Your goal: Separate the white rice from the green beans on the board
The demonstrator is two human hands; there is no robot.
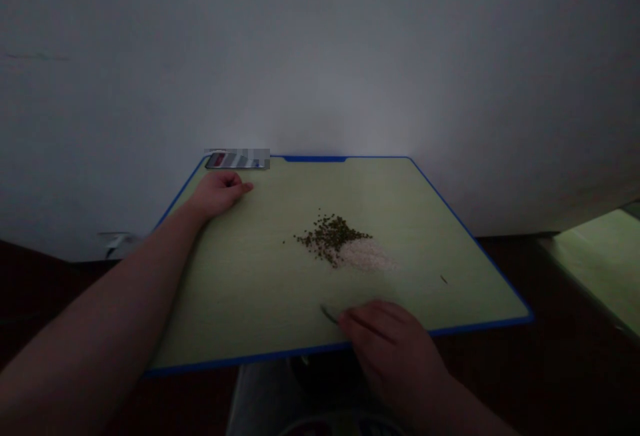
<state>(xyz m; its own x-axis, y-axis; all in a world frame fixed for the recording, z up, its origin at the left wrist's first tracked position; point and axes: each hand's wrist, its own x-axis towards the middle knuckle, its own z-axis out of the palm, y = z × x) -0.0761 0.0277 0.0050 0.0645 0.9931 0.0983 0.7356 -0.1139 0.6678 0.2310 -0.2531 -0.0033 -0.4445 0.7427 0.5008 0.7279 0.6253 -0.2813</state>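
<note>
My left hand (220,194) rests on the far left of the pale tabletop, its fingers curled into a loose fist with nothing visible in it. Near the front edge, my right hand (383,333) pinches a thin, dark, curved object (329,314); its kind cannot be made out, and the rest of it is hidden by the fingers. Beyond that hand lies a heap of small dark green-brown beans or grains (333,233). A pile of whitish, rice-like grains (369,255) touches it on the near right. A few dark pieces are scattered around the heap's left side.
The folding table (250,303) has a blue rim and stands against a grey wall (320,56). A phone (237,160) lies at its back left corner. One small dark sliver (443,279) is on the right side. Another pale surface (595,263) stands at far right.
</note>
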